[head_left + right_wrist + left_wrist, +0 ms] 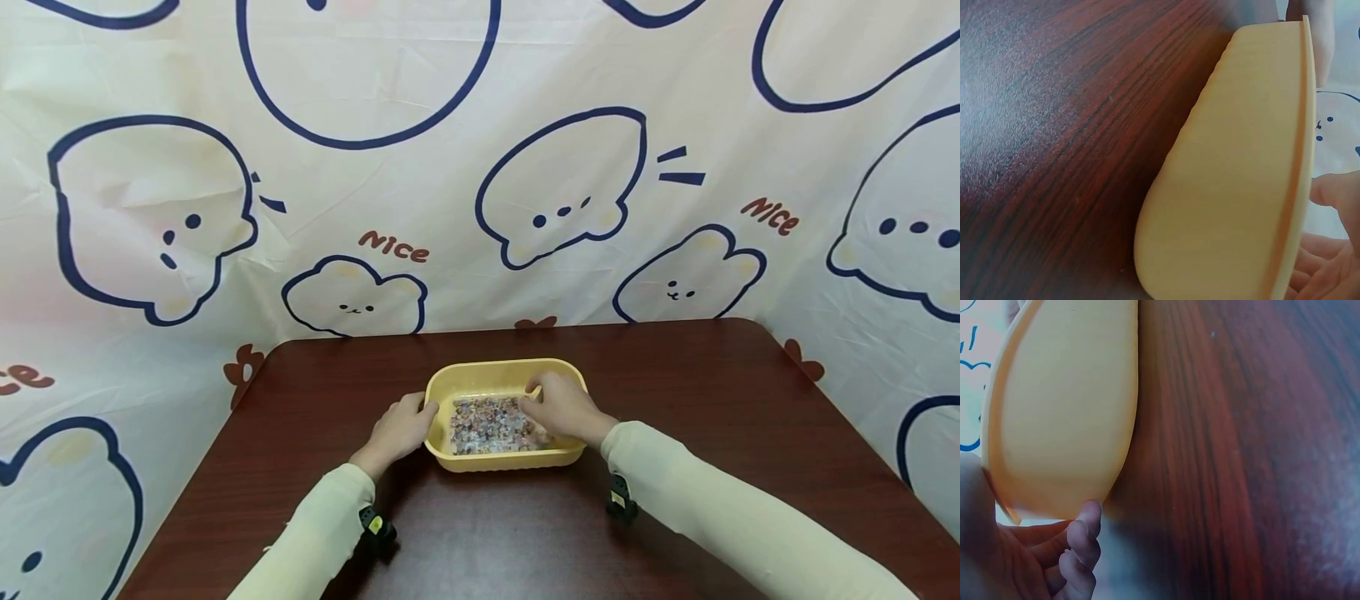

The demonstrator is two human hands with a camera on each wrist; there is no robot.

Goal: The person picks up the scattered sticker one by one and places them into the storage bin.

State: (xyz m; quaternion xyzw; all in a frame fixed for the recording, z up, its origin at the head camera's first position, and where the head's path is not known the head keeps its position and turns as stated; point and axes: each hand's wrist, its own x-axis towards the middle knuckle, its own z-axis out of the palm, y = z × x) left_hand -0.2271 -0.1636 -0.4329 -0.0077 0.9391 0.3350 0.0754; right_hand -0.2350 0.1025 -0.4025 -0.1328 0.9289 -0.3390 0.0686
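A yellow plastic basin (502,462), oblong with rounded corners, stands on the table. Small multicoloured pieces (491,425) cover much of its floor; they are too small to tell their kind. My left hand (399,429) grips the basin's left end, thumb over the rim and fingers against the outer wall, as the left wrist view also shows. Over the right part of the basin, my right hand (561,408) reaches inside above the pieces. Its thumb and forefinger are bent and apart, and nothing shows between them. The basin's wall partly hides this hand in the right wrist view.
The dark brown wooden table (480,533) extends around the basin on all sides. Behind it and at both sides hangs a pale cloth (450,192) with blue-outlined cartoon figures. A small black device (377,527) is strapped to each wrist.
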